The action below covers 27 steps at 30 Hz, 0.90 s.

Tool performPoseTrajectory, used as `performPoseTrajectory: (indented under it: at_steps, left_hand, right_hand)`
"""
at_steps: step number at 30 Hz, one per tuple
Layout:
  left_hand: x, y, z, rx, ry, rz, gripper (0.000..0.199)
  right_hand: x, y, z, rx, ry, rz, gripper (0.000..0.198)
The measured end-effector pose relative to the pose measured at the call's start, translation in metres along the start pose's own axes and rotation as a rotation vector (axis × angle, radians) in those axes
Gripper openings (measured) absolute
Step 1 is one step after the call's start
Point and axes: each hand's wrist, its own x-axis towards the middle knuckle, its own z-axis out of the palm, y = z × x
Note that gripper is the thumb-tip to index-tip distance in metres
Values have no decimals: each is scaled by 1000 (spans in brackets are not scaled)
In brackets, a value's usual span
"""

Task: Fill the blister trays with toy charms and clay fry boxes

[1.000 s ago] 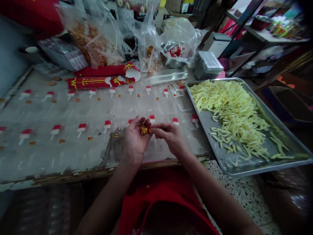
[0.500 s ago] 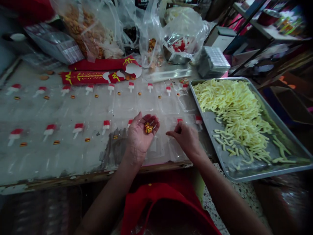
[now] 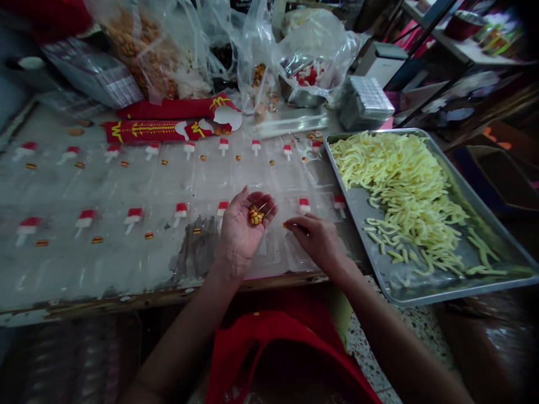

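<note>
My left hand (image 3: 243, 230) is palm up and cupped, with a small heap of miniature burgers (image 3: 256, 215) resting in it. To its right, my right hand (image 3: 318, 240) pinches one tiny orange piece (image 3: 285, 225), apparently another miniature burger, between thumb and forefinger. Under both hands lie clear plastic trays (image 3: 273, 252) in rows. Small red-and-white popsicle shapes (image 3: 304, 205) sit in the trays, and many trays also hold a miniature burger (image 3: 196, 231). The tray surface right under my left palm is hidden.
At the right stands a metal tray (image 3: 381, 275) with a pile of pale yellow fry-like sticks (image 3: 400, 168). Along the back are red printed packets (image 3: 147, 131), bulging clear bags (image 3: 155, 56) and a stack of clear boxes (image 3: 366, 102). The table's worn front edge (image 3: 126, 300) runs below my hands.
My right hand's fingertips have drawn closer together and turned, and the tiny orange piece now shows at their tips. My left hand stays almost where it was, still cupping the heap.
</note>
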Motion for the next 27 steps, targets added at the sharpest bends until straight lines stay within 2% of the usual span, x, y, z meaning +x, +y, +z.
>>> performPoseTrajectory:
  at_steps: [4, 7, 9, 11, 13, 15, 17, 21, 25, 27]
  left_hand:
    - [4, -2, 1, 13, -44, -48, 26]
    - [5, -2, 0, 20, -52, -32, 26]
    - [5, -3, 0, 24, -55, -16, 27]
    - [5, -5, 0, 35, -69, -23, 30]
    - [5, -8, -1, 39, -99, -53, 34]
    - [4, -10, 0, 35, -130, -91, 37]
    - [2, -11, 0, 33, -148, -134, 39]
    - [0, -16, 3, 59, -189, -190, 39]
    - [-2, -30, 7, 137, -149, -159, 29]
    - [-5, -37, 4, 216, -122, -117, 20]
  right_hand:
    - [2, -15, -1, -417, -153, -127, 26]
    - [4, -23, -8, -487, -174, -150, 24]
    - [6, -28, -12, -346, -78, -78, 20]
    - [8, -35, -13, -104, 34, -26, 22]
    - [10, -43, -9, 126, 83, -76, 22]
    - [12, -49, -3, 254, 77, -163, 20]
    - [14, -50, 2, 322, 82, -192, 18]
    - [12, -39, 4, 436, 138, -99, 10]
    - [9, -29, 3, 450, 209, -36, 7]
    - [8, -27, 2, 529, 237, 58, 5]
